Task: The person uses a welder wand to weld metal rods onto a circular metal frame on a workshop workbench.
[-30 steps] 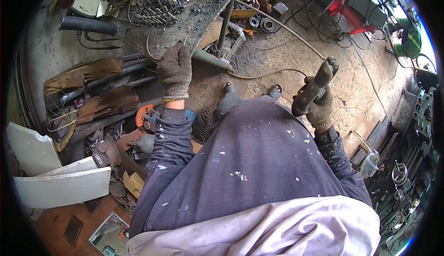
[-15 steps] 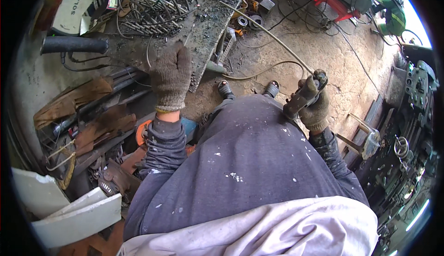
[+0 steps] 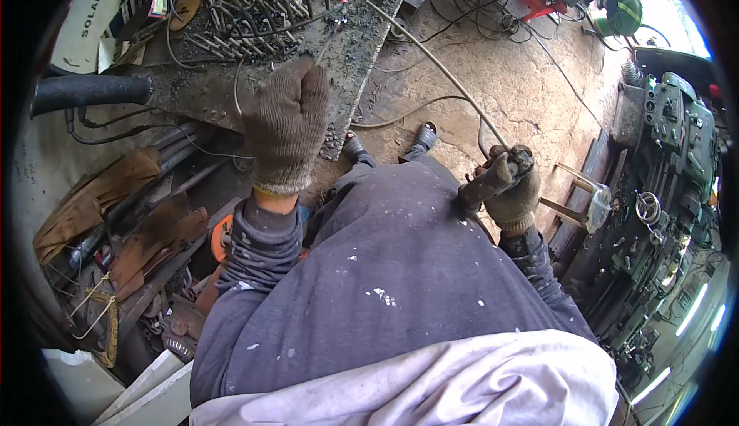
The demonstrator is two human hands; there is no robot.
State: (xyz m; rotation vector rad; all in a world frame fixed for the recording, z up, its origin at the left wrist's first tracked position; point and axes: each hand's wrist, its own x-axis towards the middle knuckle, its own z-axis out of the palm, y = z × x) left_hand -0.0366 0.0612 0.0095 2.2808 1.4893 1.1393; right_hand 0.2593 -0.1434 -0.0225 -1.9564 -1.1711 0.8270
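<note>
Right hand: grasping; glove (image 3: 512,195) wrapped round dark holder.
Left hand: clenched, gloved fist (image 3: 285,118) over the near edge of the surface (image 3: 204,91); anything inside is hidden.
Dark holder (image 3: 493,178): in right hand, in front of the torso, right of middle.
Pale rod (image 3: 439,64): runs from the holder's head up-left; far tip by the surface's right edge, contact can't be told.
Done, judged: holder gripped, rod seated in its head, rod long.
Left, judged: no spark or glow at the tip, so rod looks idle; finished vs unfinished among the curved bars (image 3: 254,10) can't be told.
Count, hands: two, both gloved.
Count, holder: one.
Count, rod: one in the holder.
Count, curved bars: several, too tangled for an exact number.
Count, black tube (image 3: 92,95): one, at the surface's left end.
Count, white box (image 3: 88,22): one, upper left.
Count, feet: two, in sandals (image 3: 423,137).
</note>
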